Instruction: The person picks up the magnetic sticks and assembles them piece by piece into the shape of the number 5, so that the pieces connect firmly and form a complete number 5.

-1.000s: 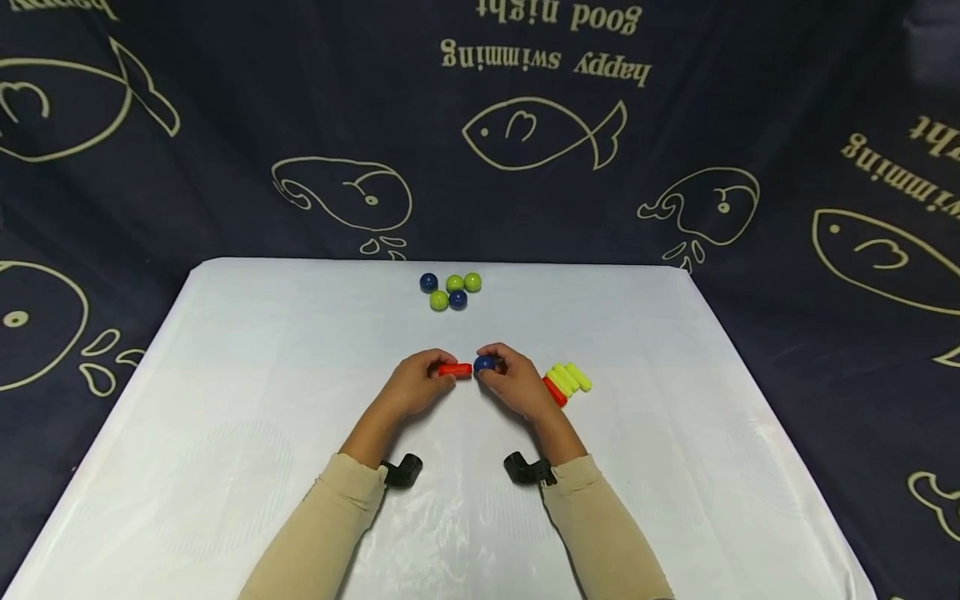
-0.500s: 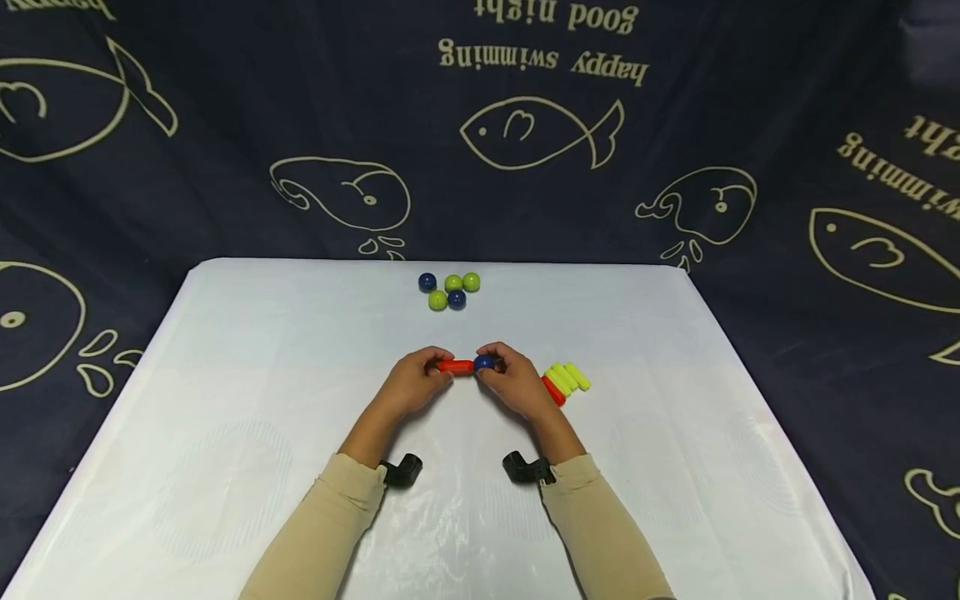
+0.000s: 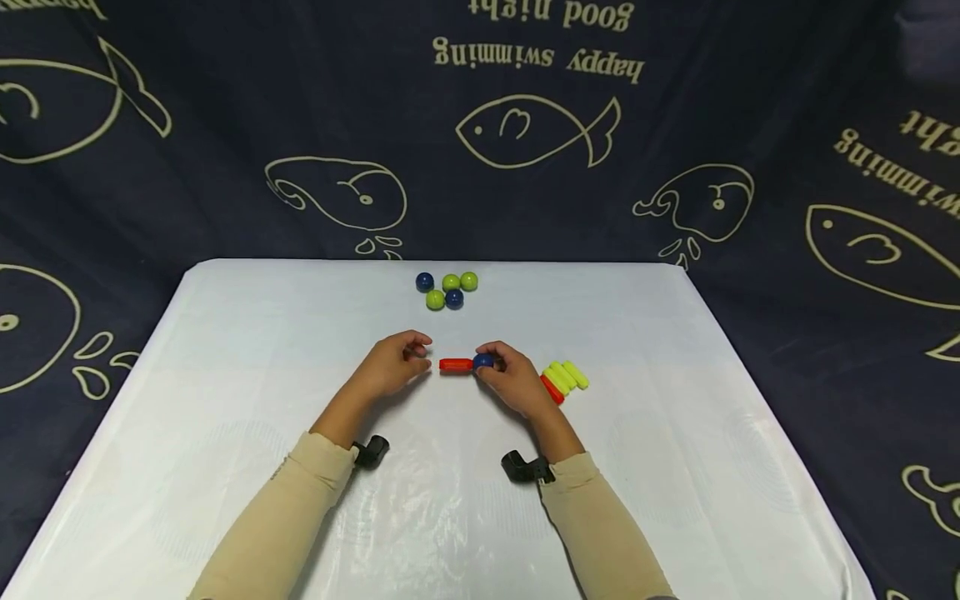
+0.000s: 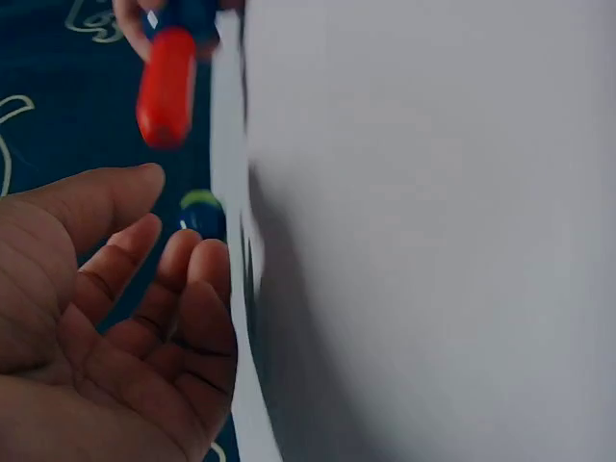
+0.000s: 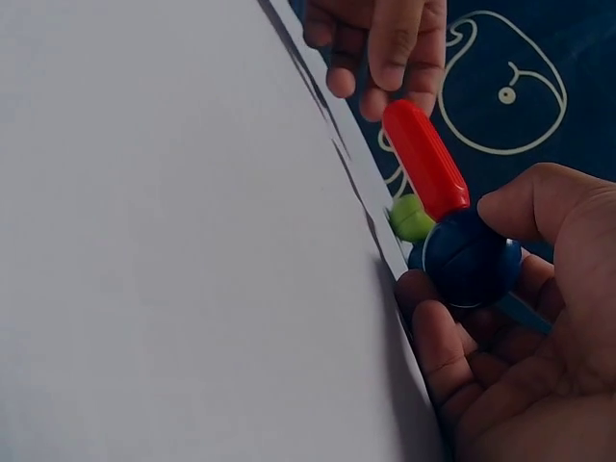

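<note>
My right hand (image 3: 513, 385) pinches a dark blue ball (image 5: 472, 258) between thumb and fingers. A red rod (image 3: 456, 365) with ridged sides sticks out from the ball toward the left, end against it. In the right wrist view the red rod (image 5: 425, 160) meets the ball's upper side. My left hand (image 3: 392, 363) is apart from the rod's free end, a short gap to its left. Its fingers are loosely bent with nothing between them, as the left wrist view of the hand (image 4: 125, 308) also shows.
Toward the table's far edge lies a group of green balls (image 3: 436, 300) and blue balls (image 3: 424, 282). Beside my right wrist are several yellow-green rods (image 3: 565, 377) and another red rod (image 3: 552, 389). A white cover (image 3: 637, 517) lies over the table, before a dark printed cloth (image 3: 525, 217).
The red rod came up against the blue ball and now stays on it. My left hand has let go of the rod and drawn back to the left.
</note>
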Motion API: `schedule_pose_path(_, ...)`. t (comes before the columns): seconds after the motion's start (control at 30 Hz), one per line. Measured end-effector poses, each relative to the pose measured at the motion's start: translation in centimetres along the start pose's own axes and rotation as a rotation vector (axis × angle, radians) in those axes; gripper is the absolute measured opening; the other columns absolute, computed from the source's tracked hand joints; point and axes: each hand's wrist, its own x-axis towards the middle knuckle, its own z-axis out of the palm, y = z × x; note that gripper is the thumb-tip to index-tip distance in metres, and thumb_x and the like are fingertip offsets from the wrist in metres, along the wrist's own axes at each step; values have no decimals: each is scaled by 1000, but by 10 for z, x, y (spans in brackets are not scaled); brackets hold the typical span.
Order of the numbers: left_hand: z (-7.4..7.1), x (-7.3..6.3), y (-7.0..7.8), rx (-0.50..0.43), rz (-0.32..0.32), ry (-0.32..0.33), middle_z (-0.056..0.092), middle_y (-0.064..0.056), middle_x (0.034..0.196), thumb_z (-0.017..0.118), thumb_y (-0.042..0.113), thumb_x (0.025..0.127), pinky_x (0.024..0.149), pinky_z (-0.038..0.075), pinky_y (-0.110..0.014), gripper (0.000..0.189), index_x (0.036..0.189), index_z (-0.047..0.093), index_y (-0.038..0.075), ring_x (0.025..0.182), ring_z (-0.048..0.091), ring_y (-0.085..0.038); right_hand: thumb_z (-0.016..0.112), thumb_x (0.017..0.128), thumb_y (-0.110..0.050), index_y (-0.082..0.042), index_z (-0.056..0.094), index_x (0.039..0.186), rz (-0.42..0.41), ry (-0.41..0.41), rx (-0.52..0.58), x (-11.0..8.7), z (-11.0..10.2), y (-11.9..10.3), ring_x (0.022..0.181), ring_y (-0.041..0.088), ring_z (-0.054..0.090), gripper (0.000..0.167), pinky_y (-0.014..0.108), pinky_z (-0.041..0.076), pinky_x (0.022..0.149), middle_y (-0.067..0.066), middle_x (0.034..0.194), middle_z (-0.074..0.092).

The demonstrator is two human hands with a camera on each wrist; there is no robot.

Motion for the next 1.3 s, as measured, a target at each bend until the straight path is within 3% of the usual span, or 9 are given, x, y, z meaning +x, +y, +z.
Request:
schedule_pose_path(0.17, -19, 20, -8, 76, 17, 23, 64, -15, 113, 67, 10, 92, 89, 48, -44, 36, 126, 62, 0, 102, 61, -31, 68, 90, -11, -10, 66, 119, 29, 4, 9, 1, 1, 1, 81, 18, 52, 29, 32, 43, 74, 3, 89, 61)
schedule_pose_path(0.37, -29, 46, -11, 140, 37, 59, 61, -21, 120, 68, 9, 92, 95, 45, -45, 37, 128, 61, -1, 107, 59, -33, 69, 89, -12, -11, 66, 119, 33, 6, 12, 2, 1, 1, 82, 18, 52, 30, 32, 43, 75, 3, 90, 61)
schedule_pose_path(0.57, -26, 66, -10, 117, 61, 85, 59, -23, 123, 67, 10, 92, 97, 44, -45, 42, 131, 58, -2, 110, 59, -35, 69, 90, -12, -11, 66, 118, 31, 6, 23, 2, 0, 2, 80, 18, 51, 29, 32, 42, 73, 3, 87, 59)
schedule_pose_path(0.9, -16, 86, -17, 90, 28, 147, 56, -22, 125, 68, 11, 92, 99, 41, -44, 44, 133, 56, 0, 110, 54, -33, 69, 90, -11, -9, 66, 118, 20, 13, 24, 1, 0, 0, 78, 18, 50, 28, 31, 42, 72, 2, 83, 57)
schedule_pose_path(1.3, -14, 99, -19, 157, 4, 85, 55, -20, 122, 68, 19, 93, 104, 37, -45, 49, 137, 53, 2, 114, 52, -32, 69, 91, -12, -9, 65, 119, 37, 6, 29, 0, 1, 0, 79, 17, 50, 29, 32, 42, 73, 1, 82, 55)
